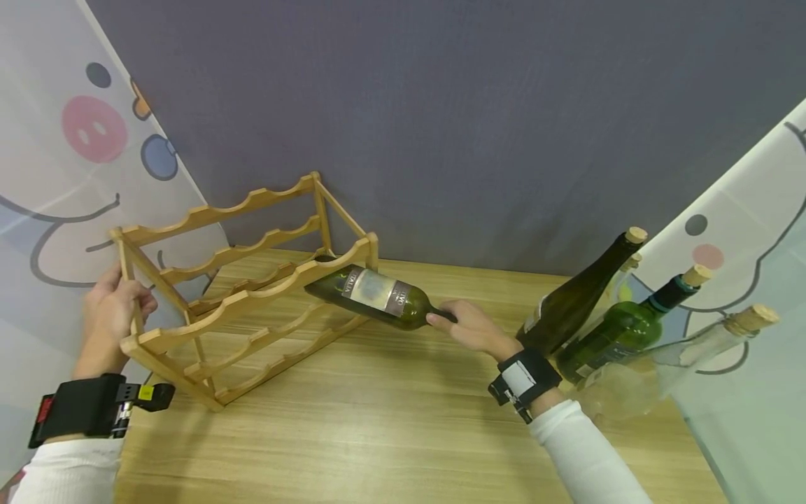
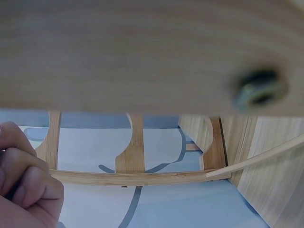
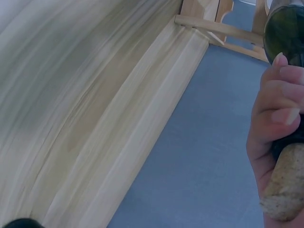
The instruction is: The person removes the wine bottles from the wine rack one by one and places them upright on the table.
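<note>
A wooden wine rack (image 1: 252,299) with scalloped rails stands on the left of the table. My left hand (image 1: 113,308) grips its left end bar, fingers curled round the wood; in the left wrist view, curled fingers (image 2: 28,175) show beside the rails. With my right hand (image 1: 472,327) I hold a dark green wine bottle (image 1: 378,292) by the neck. It lies nearly level, label up, its base inside the right end of the rack below the front top rail. The right wrist view shows its cork (image 3: 284,185) beyond my curled fingers.
Several corked bottles stand close together at the right: a dark bottle (image 1: 576,301), a green bottle (image 1: 613,332) and a clear bottle (image 1: 648,378) among them. A grey panel (image 1: 441,126) rises behind the wooden table (image 1: 352,434). Cartoon-printed walls flank both sides.
</note>
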Demonstrator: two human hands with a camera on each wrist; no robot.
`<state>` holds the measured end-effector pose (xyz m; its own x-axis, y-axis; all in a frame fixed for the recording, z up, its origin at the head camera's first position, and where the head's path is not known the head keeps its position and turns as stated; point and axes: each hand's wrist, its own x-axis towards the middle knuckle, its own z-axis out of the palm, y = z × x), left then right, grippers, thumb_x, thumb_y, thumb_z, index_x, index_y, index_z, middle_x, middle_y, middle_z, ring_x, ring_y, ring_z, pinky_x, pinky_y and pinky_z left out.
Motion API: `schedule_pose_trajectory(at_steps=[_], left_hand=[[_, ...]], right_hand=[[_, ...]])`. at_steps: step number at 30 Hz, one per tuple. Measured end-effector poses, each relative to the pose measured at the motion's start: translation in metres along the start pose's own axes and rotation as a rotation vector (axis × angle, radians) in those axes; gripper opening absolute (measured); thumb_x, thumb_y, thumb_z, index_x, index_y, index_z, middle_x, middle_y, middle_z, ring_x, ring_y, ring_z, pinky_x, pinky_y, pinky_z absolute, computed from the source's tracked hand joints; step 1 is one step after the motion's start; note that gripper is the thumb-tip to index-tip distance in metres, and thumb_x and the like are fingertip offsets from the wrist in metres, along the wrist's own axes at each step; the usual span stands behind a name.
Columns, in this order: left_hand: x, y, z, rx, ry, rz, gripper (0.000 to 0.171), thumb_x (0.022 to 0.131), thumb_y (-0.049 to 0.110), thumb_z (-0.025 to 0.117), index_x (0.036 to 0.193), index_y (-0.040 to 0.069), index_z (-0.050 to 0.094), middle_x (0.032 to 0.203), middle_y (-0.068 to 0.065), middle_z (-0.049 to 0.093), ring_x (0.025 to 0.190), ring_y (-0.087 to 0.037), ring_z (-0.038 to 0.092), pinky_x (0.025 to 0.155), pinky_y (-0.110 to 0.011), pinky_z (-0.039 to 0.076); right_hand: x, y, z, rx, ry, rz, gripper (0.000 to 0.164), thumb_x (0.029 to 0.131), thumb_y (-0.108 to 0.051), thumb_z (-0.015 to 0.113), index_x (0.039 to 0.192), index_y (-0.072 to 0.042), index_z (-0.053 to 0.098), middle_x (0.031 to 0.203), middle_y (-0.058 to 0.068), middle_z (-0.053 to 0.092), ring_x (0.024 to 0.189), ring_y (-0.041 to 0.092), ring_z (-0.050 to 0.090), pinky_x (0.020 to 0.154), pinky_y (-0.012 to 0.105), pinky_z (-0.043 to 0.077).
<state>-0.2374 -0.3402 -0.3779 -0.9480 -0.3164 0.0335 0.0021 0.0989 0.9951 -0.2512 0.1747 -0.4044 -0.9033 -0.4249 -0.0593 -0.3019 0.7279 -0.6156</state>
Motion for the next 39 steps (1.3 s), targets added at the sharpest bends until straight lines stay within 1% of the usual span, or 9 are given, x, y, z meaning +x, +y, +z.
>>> schedule_pose_trajectory(at_steps=[3, 5, 9, 13, 16, 24, 29, 33, 39], left_hand=[[-0.001, 0.000, 0.000, 0.012, 0.000, 0.001, 0.068, 0.094, 0.004, 0.035, 0.157, 0.006, 0.010, 0.061, 0.009, 0.056, 0.048, -0.005, 0.049, 0.041, -0.021, 0.035], [-0.001, 0.000, 0.001, -0.004, -0.004, 0.002, 0.068, 0.094, 0.003, 0.035, 0.157, 0.006, 0.010, 0.061, 0.009, 0.056, 0.048, -0.005, 0.049, 0.041, -0.020, 0.036], [-0.001, 0.000, 0.001, -0.004, -0.007, 0.012, 0.067, 0.093, 0.003, 0.035, 0.157, 0.005, 0.014, 0.060, 0.009, 0.056, 0.048, -0.004, 0.049, 0.041, -0.020, 0.036], [0.000, 0.000, 0.000, -0.012, -0.009, 0.018, 0.066, 0.092, 0.002, 0.035, 0.157, 0.005, 0.019, 0.058, 0.008, 0.054, 0.046, -0.006, 0.047, 0.040, -0.022, 0.034], [-0.001, -0.001, -0.001, -0.029, -0.015, 0.016, 0.066, 0.092, 0.001, 0.035, 0.156, 0.005, 0.019, 0.058, 0.007, 0.054, 0.045, -0.007, 0.047, 0.039, -0.023, 0.033], [0.000, 0.000, 0.000, 0.005, 0.002, 0.015, 0.065, 0.092, 0.002, 0.036, 0.156, 0.005, 0.023, 0.059, 0.008, 0.055, 0.047, -0.005, 0.049, 0.041, -0.020, 0.036], [-0.001, 0.001, 0.000, -0.017, -0.001, 0.013, 0.064, 0.093, 0.002, 0.036, 0.155, 0.006, 0.024, 0.059, 0.008, 0.056, 0.048, -0.005, 0.050, 0.041, -0.020, 0.037], [-0.002, 0.000, 0.000, -0.021, -0.002, 0.015, 0.062, 0.093, 0.002, 0.036, 0.154, 0.010, 0.029, 0.059, 0.008, 0.055, 0.047, -0.005, 0.049, 0.041, -0.021, 0.036], [-0.001, -0.001, 0.000, 0.010, 0.014, 0.017, 0.058, 0.092, 0.002, 0.036, 0.150, 0.012, 0.036, 0.057, 0.008, 0.055, 0.045, -0.006, 0.047, 0.039, -0.023, 0.034]], right_hand=[[-0.003, 0.002, -0.005, 0.004, -0.023, 0.009, 0.035, 0.100, -0.037, 0.051, 0.092, -0.007, 0.066, 0.078, 0.001, 0.058, 0.070, 0.013, 0.052, 0.066, 0.030, 0.044], [-0.006, 0.004, -0.008, 0.002, -0.030, 0.012, 0.034, 0.101, -0.037, 0.050, 0.094, -0.008, 0.067, 0.082, 0.003, 0.062, 0.073, 0.014, 0.054, 0.069, 0.031, 0.046], [-0.010, 0.007, -0.012, -0.008, -0.031, 0.010, 0.034, 0.101, -0.037, 0.050, 0.096, -0.007, 0.067, 0.086, 0.006, 0.065, 0.076, 0.014, 0.056, 0.072, 0.032, 0.047], [-0.011, 0.010, -0.014, -0.003, -0.036, 0.007, 0.032, 0.101, -0.036, 0.050, 0.094, -0.009, 0.066, 0.083, 0.003, 0.062, 0.074, 0.013, 0.054, 0.069, 0.031, 0.046], [-0.013, 0.010, -0.016, 0.009, -0.045, 0.015, 0.031, 0.101, -0.036, 0.050, 0.089, -0.011, 0.064, 0.078, 0.000, 0.057, 0.070, 0.013, 0.052, 0.066, 0.030, 0.044], [-0.017, 0.012, -0.027, 0.046, -0.084, 0.028, 0.032, 0.101, -0.037, 0.048, 0.085, -0.011, 0.059, 0.073, -0.002, 0.048, 0.065, 0.013, 0.046, 0.061, 0.029, 0.040], [-0.021, 0.012, -0.035, 0.065, -0.098, 0.052, 0.034, 0.101, -0.039, 0.049, 0.080, -0.012, 0.056, 0.070, -0.003, 0.043, 0.063, 0.013, 0.043, 0.060, 0.028, 0.038], [-0.025, 0.013, -0.041, 0.097, -0.100, 0.079, 0.034, 0.100, -0.042, 0.050, 0.083, -0.013, 0.060, 0.072, -0.003, 0.044, 0.066, 0.014, 0.044, 0.062, 0.029, 0.037], [-0.030, 0.018, -0.050, 0.061, -0.102, 0.075, 0.037, 0.101, -0.043, 0.050, 0.082, -0.012, 0.058, 0.072, -0.001, 0.045, 0.064, 0.015, 0.043, 0.061, 0.030, 0.037]])
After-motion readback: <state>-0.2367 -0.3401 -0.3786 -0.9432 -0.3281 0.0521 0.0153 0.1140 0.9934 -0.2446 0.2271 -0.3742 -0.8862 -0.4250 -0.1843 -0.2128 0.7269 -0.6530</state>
